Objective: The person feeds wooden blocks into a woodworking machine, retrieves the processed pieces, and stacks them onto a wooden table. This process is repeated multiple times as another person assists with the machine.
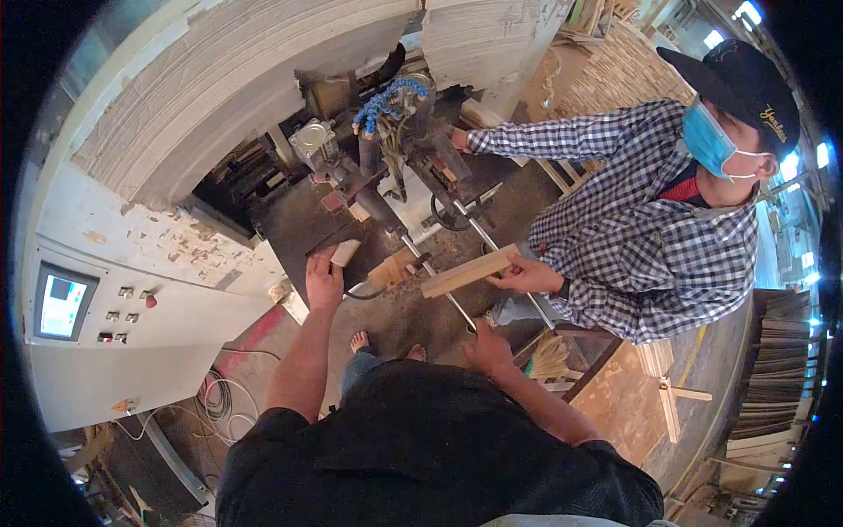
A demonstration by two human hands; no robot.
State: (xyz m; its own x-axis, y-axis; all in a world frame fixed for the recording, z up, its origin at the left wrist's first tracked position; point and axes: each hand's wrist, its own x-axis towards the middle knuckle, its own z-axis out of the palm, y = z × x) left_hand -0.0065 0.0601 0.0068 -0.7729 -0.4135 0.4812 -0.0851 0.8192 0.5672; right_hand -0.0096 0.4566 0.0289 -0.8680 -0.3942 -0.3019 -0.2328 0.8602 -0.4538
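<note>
Brown tabletop (619, 400); wooden strips (670, 408) along its edge

Four hands can be counted, split evenly: one left hand (324, 283) and one right hand (490, 353) for the camera wearer, plus two co-worker's hands (531, 275). Two held bits of wood are seen, one short block (346, 253) and one longer bar (471, 270), and one more tan chunk (390, 271) is spotted by the two shiny rods (479, 231). Two bare feet (360, 341) are visible too. Just one screen (63, 303), one cap (742, 88) and one face mask (713, 140) are found. Roughly six switches (132, 318) can be made out, tiny tho. The stacked strips (773, 364) can't really be counted.
</note>
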